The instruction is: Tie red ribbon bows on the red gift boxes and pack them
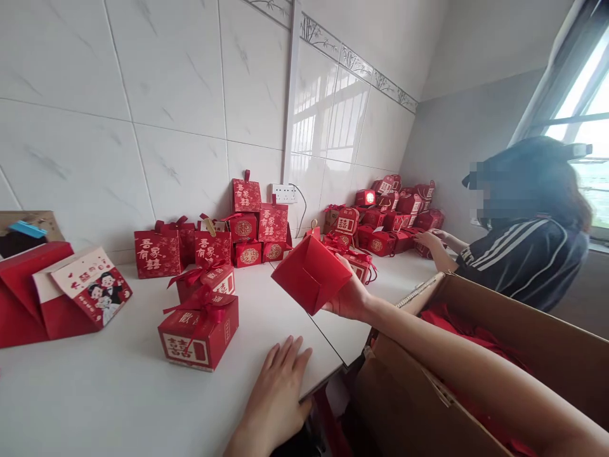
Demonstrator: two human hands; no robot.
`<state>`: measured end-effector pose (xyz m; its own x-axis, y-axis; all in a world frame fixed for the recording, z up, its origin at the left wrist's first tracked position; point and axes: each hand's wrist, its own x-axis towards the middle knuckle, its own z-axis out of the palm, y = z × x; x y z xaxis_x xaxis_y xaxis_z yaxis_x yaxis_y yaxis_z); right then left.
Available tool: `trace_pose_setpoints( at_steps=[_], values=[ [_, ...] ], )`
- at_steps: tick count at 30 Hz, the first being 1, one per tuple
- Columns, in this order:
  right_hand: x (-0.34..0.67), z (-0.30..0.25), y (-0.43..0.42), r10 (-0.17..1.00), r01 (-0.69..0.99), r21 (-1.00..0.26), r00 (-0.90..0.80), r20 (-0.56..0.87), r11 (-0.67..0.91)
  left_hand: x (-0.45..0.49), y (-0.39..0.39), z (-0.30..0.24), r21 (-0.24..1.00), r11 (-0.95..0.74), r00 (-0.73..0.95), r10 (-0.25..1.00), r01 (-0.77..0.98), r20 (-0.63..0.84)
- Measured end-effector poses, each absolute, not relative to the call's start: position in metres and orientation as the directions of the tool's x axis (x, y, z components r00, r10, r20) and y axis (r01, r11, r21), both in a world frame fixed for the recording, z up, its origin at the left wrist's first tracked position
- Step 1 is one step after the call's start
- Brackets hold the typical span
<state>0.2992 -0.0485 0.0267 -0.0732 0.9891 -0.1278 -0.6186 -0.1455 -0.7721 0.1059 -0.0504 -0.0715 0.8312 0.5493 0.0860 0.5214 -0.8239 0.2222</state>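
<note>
My right hand (349, 295) is closed around a red gift box (309, 274), raised over the table with its folded bottom flaps facing me. The fingers behind the box are partly hidden. Flat on the white table near its edge lies my left hand (280, 381), fingers stretched out and nothing in it. Left of it stands a red gift box with a ribbon bow (198, 330), and a similar bowed box (209, 282) sits just behind that one.
Red boxes (259, 222) are stacked by the wall, with a bigger pile (390, 212) farther right. Larger red and white boxes (92, 292) stand at the left. An open cardboard carton (404, 393) holds red pieces. A co-worker (528, 235) reaches toward the pile.
</note>
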Motion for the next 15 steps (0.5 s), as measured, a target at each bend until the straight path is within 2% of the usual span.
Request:
trace_pose_setpoints(
  at_steps=[2, 4, 7, 9, 10, 12, 13, 15],
  values=[
    [0.3, 0.03, -0.051, 0.993, -0.566, -0.824, 0.092, -0.079, -0.014, 0.105, -0.049, -0.072, 0.196, -0.844, 0.843, 0.525, 0.499, 0.116],
    [0.309, 0.038, -0.061, 0.955, -0.427, -0.889, 0.294, 0.038, 0.167, 0.104, -0.047, -0.074, 0.161, -0.864, 0.857, 0.498, 0.477, 0.131],
    [0.342, 0.054, -0.097, 0.798, -0.013, -0.923, 0.507, 0.326, 0.385, 0.102, -0.042, -0.078, 0.058, -0.895, 0.887, 0.447, 0.443, 0.118],
    [0.372, 0.064, -0.137, 0.681, 0.341, -0.87, 0.543, 0.491, 0.355, 0.101, -0.038, -0.084, -0.013, -0.918, 0.91, 0.391, 0.396, 0.141],
    [0.386, 0.067, -0.161, 0.627, 0.519, -0.808, 0.539, 0.562, 0.278, 0.101, -0.036, -0.086, -0.039, -0.926, 0.917, 0.363, 0.374, 0.166],
    [0.41, 0.068, -0.212, 0.576, 0.809, -0.585, 0.454, 0.68, 0.053, 0.101, -0.032, -0.092, -0.065, -0.937, 0.918, 0.32, 0.343, 0.236],
    [0.419, 0.066, -0.238, 0.577, 0.898, -0.437, 0.386, 0.72, -0.055, 0.101, -0.03, -0.096, -0.063, -0.941, 0.913, 0.305, 0.333, 0.272],
    [0.431, 0.058, -0.284, 0.634, 0.969, -0.15, 0.241, 0.735, -0.195, 0.102, -0.025, -0.103, -0.042, -0.945, 0.891, 0.29, 0.324, 0.349]
  ],
)
